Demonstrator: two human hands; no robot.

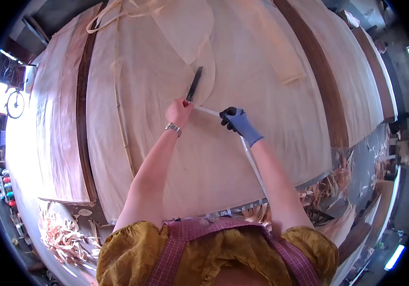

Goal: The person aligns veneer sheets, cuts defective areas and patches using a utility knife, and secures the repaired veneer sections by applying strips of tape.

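My left hand [179, 112], bare and with a metal watch at the wrist, is closed on the lower end of a dark, narrow blade-like tool [195, 84] that points away from me. To its right, my right hand [235, 121] wears a blue and black glove and is closed round a thin whitish strip [253, 164]. The strip runs from beside my left hand through the glove and down past my right forearm. Both hands are over a large pale sheet [190, 162]. Just beyond them lies a loose pale piece with a curved edge [199, 28].
A thin bamboo stick [122, 119] lies lengthwise to the left. Dark brown bands [326, 81] separate the sheets. Shavings [61, 233] are heaped at the near left, with more scraps [338, 183] at the right. A bicycle [15, 104] stands far left.
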